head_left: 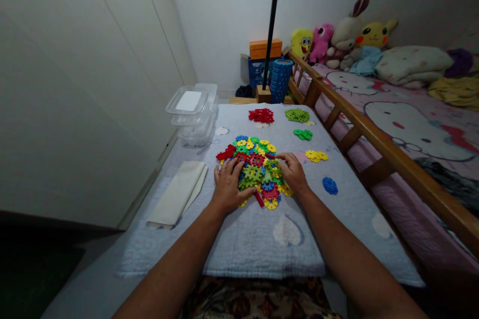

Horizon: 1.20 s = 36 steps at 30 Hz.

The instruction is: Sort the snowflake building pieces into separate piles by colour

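Pieces [252,174] look light, stiff; I'd pinch them edgewise. My left hand [226,187] lies wide-fingered; my right hand [295,174], I can't tell.

Hands [227,189] and forearms [181,261] are bare; the lap garment [258,303] is patterned, seemingly brown and dark red.

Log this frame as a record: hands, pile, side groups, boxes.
left hand: fingers spread on the pile
right hand: at pile's right edge; grip unclear
pile: mixed red, yellow, green, blue pieces
side groups: red, light green, green, yellow, blue
boxes: clear, stacked, far left of table
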Each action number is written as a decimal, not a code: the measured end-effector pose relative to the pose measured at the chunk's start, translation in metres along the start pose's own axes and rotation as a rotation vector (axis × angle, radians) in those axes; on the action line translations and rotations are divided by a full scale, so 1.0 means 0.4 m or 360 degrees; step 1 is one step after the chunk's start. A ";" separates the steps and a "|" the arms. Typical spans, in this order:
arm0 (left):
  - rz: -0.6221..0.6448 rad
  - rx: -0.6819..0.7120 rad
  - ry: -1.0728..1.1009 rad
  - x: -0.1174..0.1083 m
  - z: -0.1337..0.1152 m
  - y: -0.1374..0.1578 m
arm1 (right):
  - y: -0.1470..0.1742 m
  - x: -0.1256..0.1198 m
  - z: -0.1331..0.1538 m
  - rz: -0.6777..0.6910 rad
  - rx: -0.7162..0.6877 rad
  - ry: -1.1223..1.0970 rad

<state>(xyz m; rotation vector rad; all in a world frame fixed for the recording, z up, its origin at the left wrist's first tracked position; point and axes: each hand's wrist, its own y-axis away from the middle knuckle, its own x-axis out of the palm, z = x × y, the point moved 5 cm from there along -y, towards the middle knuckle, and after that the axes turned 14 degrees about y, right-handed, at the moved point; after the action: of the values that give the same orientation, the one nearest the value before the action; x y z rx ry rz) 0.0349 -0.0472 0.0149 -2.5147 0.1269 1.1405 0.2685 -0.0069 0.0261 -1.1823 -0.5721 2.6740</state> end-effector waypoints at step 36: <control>-0.0537 -0.0157 0.0246 -0.075 0.044 -0.038 | -0.002 -0.001 -0.061 -0.0018 0.0338 0.0015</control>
<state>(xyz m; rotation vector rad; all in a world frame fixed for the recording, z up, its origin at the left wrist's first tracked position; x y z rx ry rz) 0.0059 -0.0286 0.0313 -2.5791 -0.3096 0.8362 0.2867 0.0003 0.0117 -1.1280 -0.2831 2.6386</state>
